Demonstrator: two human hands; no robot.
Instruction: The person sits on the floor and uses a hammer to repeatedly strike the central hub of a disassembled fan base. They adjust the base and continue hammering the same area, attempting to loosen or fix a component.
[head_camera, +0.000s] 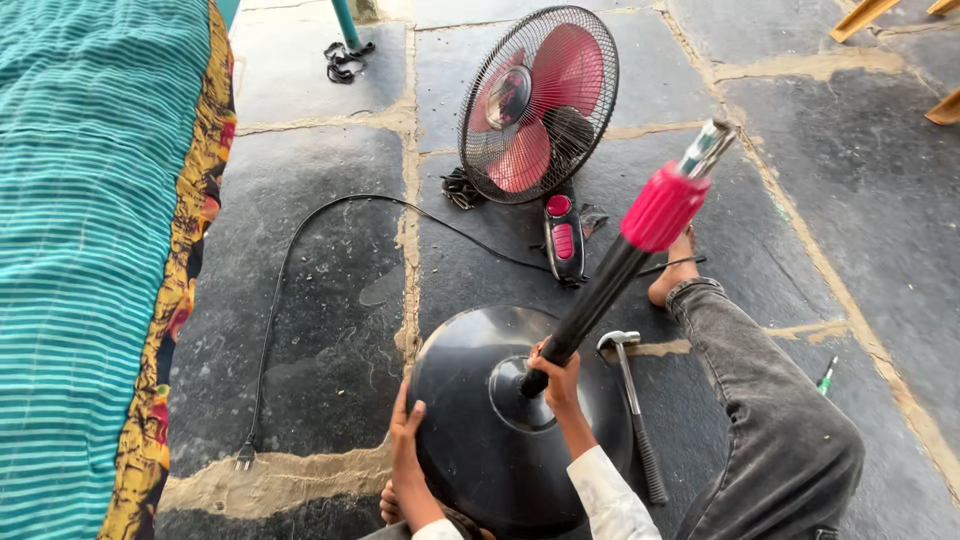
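Base: round, glossy black dome, tipped on edge on the rough stone floor.
Pole: black tube with pink collar, metal tip, slanting from base centre.
Left hand: fingers spread flat on base rim.
Right hand: wrapped tight around pole foot.
Hammer: steel head, ribbed grip, beside base.
Fan head: wire cage, pink blades.

A dark stone floor is carrying everything: a round black fan base is sitting under both hands, a hammer is lying just right of them, the caged fan head is resting beyond, and a black cord is trailing to the left.
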